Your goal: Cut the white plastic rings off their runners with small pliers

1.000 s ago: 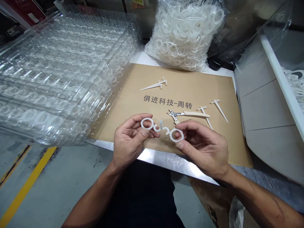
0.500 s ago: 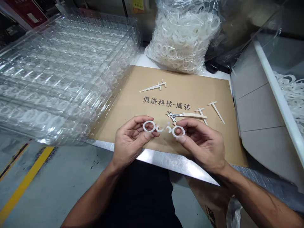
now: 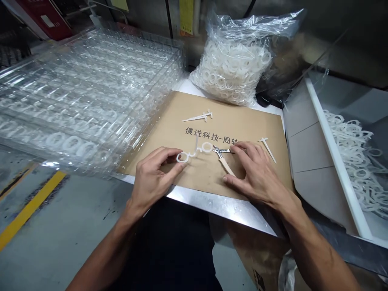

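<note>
My left hand (image 3: 156, 171) pinches one ring of a white plastic moulded part (image 3: 207, 147) between thumb and fingertips. The part has two rings joined by a thin curved runner, with a thin stem sticking up between them. My right hand (image 3: 254, 171) is at the side cutters (image 3: 223, 161), fingers along the upper handle and thumb by the lower one. The cutters' handles are spread, and their jaws lie beside the part's right ring. Palm side and most of the upper handle are hidden.
Brown cardboard (image 3: 169, 121) covers the bench. White plastic sprues (image 3: 198, 117) lie on it at the back, another sprue (image 3: 268, 150) at right. Stacked clear trays (image 3: 91, 97) stand left, a bag of white rings (image 3: 232, 68) behind, and a bin (image 3: 339, 161) of white pieces right.
My right hand has let go of the right ring and moved onto the side cutters. My left hand keeps the part, now slightly farther left. The camera view has shifted.
</note>
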`<state>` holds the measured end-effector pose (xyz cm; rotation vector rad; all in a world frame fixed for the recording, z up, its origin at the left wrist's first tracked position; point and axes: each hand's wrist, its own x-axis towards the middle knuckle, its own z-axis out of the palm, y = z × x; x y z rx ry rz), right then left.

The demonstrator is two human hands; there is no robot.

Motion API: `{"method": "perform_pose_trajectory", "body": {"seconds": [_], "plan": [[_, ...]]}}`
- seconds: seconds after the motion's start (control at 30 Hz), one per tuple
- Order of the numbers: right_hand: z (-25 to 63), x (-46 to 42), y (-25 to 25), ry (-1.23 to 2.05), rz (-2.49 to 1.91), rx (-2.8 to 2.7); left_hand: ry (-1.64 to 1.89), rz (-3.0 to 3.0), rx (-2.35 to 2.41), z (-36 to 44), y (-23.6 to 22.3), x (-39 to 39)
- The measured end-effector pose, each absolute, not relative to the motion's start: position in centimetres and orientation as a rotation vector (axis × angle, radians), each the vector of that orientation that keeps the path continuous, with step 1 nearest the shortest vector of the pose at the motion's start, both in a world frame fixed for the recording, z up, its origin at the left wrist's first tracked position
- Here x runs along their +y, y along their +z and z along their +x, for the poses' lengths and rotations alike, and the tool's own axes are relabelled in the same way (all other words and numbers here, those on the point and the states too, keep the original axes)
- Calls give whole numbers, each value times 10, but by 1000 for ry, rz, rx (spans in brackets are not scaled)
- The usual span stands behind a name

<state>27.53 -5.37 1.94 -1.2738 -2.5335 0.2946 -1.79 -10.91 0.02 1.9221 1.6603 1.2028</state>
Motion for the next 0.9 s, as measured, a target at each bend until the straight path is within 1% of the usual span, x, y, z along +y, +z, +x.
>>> {"method": "perform_pose_trajectory", "body": {"seconds": [0.07, 0.17, 0.23, 0.3, 0.37, 0.53, 0.6, 0.9], "plan": [[278, -53, 19, 241, -1343, -2618, 1229, 1919, 1646, -20, -4, -107], [277, -55, 18, 172, -1327, -2632, 1258, 1907, 1604, -17, -8, -106], [276, -57, 20, 159, -1288, -2566, 1295, 1889, 1598, -15, -9, -106], [275, -60, 25, 220, -1277, -2419, 1355, 1873, 1603, -14, -9, -108], [277, -64, 29, 384, -1280, -2233, 1427, 1872, 1601, -13, -9, -110], [286, -73, 25, 1126, -1218, -1913, 1502, 1867, 1572, -14, -12, -114], [287, -74, 21, 1330, -1197, -1838, 1506, 1857, 1561, -15, -13, -115], [280, -85, 32, 1746, -1220, -1640, 1524, 1805, 1534, -14, -12, -115]]}}
